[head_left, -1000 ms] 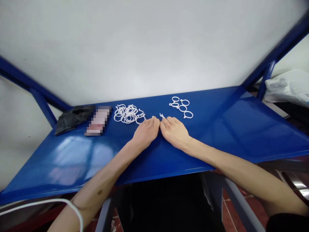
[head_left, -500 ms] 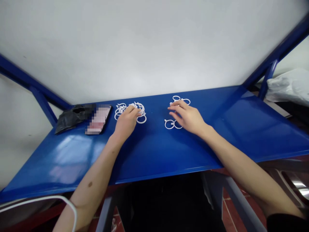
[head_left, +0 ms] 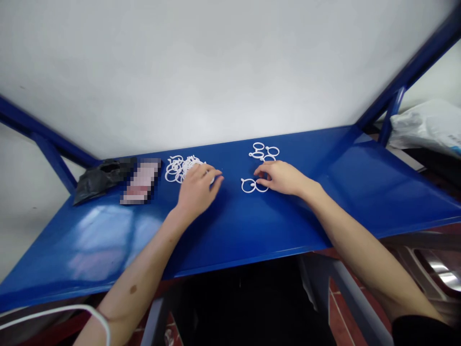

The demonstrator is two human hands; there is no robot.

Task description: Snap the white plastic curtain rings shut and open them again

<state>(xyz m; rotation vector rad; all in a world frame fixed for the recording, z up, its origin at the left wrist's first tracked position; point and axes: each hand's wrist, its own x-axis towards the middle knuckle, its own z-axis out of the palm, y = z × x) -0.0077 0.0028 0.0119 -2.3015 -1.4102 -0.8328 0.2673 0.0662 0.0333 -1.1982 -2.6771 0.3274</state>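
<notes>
On the blue table [head_left: 230, 230] lies a heaped pile of white plastic curtain rings [head_left: 175, 169], each with a small eyelet. My left hand [head_left: 198, 187] rests over the right side of that pile, thumb and forefinger apart, hiding part of it; no ring is visibly gripped. To the right, several loose curtain rings [head_left: 258, 146] lie in a group at the back. Nearer me, a pair of curtain rings [head_left: 248, 186] lie side by side. My right hand [head_left: 283, 177] is at the right ring of this pair, partly covering it, with fingers bent and a gap between thumb and forefinger.
Left of the pile lie a pixelated phone [head_left: 141, 180] and a crumpled black bag [head_left: 101, 179]. A white wall [head_left: 230, 72] stands behind the table. Blue braces [head_left: 54, 156] flank both sides, and a white plastic bag [head_left: 428, 127] sits beyond the right one.
My left hand has shifted right across the pile, its fingers spreading. My right hand has drawn nearer to me, uncovering the back group of rings. The view has shifted slightly.
</notes>
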